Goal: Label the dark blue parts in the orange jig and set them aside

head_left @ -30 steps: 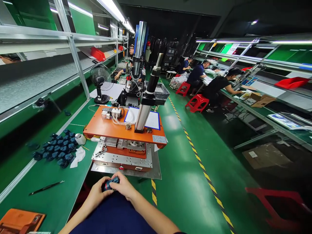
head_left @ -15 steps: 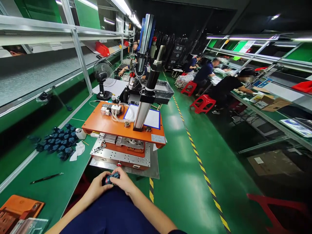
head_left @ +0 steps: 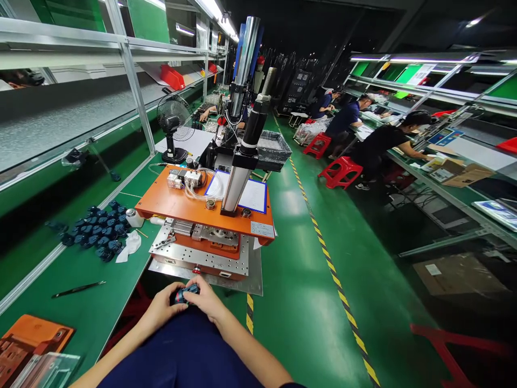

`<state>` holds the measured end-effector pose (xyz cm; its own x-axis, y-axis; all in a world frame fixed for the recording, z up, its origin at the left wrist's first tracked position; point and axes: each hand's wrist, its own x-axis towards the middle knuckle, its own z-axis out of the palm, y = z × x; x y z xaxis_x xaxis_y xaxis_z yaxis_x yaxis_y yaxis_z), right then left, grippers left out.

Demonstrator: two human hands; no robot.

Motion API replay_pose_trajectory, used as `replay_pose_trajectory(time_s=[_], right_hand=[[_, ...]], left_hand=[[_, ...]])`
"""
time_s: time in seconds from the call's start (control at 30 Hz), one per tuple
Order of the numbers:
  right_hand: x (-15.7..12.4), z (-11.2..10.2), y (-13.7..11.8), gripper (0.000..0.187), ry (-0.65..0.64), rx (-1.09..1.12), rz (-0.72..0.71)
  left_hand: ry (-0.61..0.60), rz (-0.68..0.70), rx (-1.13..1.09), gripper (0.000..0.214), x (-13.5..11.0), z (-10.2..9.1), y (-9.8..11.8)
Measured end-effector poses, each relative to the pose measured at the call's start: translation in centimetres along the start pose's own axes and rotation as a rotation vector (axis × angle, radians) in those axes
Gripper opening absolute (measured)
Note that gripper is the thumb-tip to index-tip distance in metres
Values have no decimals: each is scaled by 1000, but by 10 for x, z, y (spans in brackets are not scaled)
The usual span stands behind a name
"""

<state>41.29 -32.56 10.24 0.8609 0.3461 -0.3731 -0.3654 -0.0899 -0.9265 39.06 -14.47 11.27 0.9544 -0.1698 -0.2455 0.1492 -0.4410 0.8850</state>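
A small dark blue plastic part [head_left: 188, 292] with a red band is held between both hands, close to my lap. My left hand [head_left: 162, 306] wraps its left end, thumb along the lower side. My right hand [head_left: 207, 300] grips the other end, with the thumb lying over the top. The fingers cover much of the part. Just beyond the hands stands an orange and metal press fixture [head_left: 202, 265] with a small red knob. Many similar dark blue parts [head_left: 99, 230] lie heaped on the green bench to the left.
Beside the heap are a white bottle [head_left: 134, 218] and a crumpled white cloth [head_left: 129, 247]. Black tweezers [head_left: 78, 289] and an orange fixture block [head_left: 38, 334] lie nearer on the bench. A black fan [head_left: 173, 126] stands farther back. Co-workers sit at the right-hand bench, beyond a striped floor line.
The view has shifted slightly, so the surroundings sit a little differently in the picture. Both hands keep almost the same hold on the dark blue part.
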Motion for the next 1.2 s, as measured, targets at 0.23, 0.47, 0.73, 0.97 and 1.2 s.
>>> replay_pose_trajectory(time_s=[0.23,0.47,0.73,0.97,1.2], right_hand=[[-1,-1,0,28,-2,9,-1],[-2,0,0,27,3,13,9],[-3,0,0,27,5,34,19],[-5,-2,-1,26,16,15,17],[-6,-4,-5,24,15,-29,-4]], left_hand=[[-2,3,0,46,0,2,-2],[-5,-1,14,46,-1,1,-2],[-8,5,-2,47,-1,2,0],[-32,-1,-18,46,0,4,0],[-22,-3,-13,47,0,6,-4]])
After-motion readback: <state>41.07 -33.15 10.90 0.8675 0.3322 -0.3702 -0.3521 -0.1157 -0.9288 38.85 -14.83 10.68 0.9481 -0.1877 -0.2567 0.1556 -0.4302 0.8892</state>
